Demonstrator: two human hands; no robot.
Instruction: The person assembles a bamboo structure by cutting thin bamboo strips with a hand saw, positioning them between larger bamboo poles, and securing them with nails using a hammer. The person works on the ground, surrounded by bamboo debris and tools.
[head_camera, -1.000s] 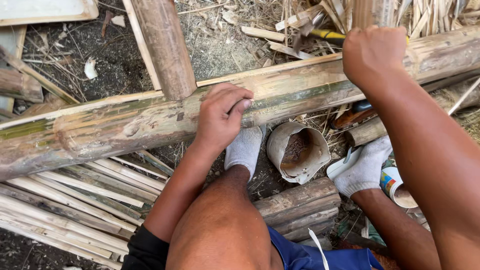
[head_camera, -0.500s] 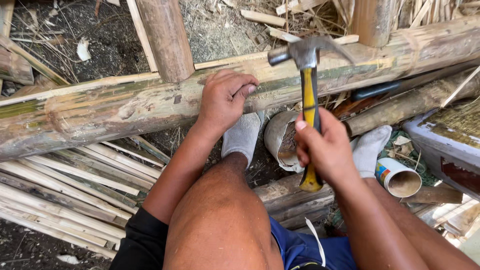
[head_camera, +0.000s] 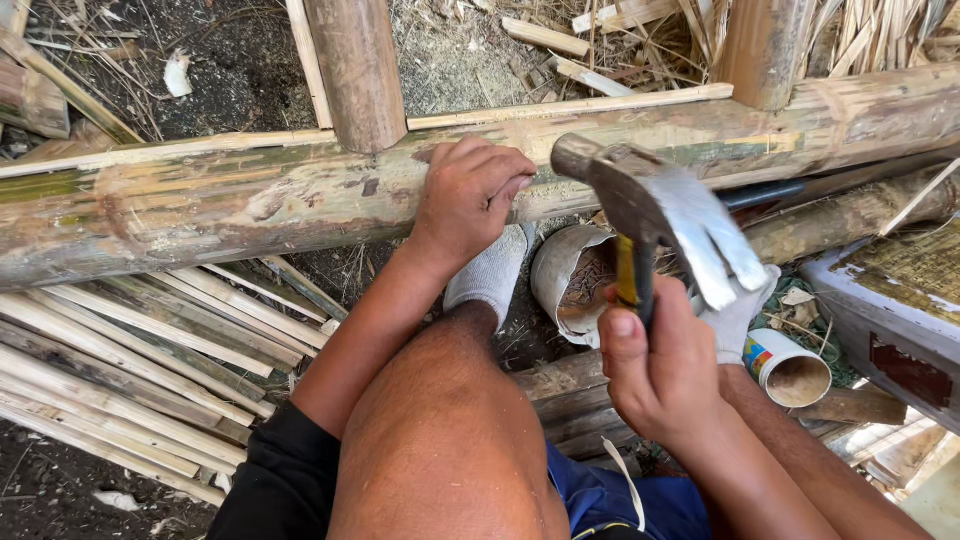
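Observation:
My left hand (head_camera: 468, 197) rests curled on a thick horizontal bamboo pole (head_camera: 230, 195), fingertips pinched at its upper face near a thin bamboo slat (head_camera: 570, 108); whether a nail is between them cannot be seen. My right hand (head_camera: 660, 370) grips the yellow-and-black handle of a claw hammer (head_camera: 655, 215), raised close to the camera, its steel head just right of the left hand. An upright bamboo post (head_camera: 358, 65) meets the pole behind the left hand.
A bundle of split bamboo strips (head_camera: 130, 370) lies at the left on dark soil. Between my white-socked feet sits a cut bamboo cup (head_camera: 572, 285); a small printed can (head_camera: 790, 368) stands at the right. A second post (head_camera: 765, 45) and straw fill the back right.
The right hand came down from the far pole, took up the hammer, and has swung its head nearer the left hand. The left hand stays on the pole.

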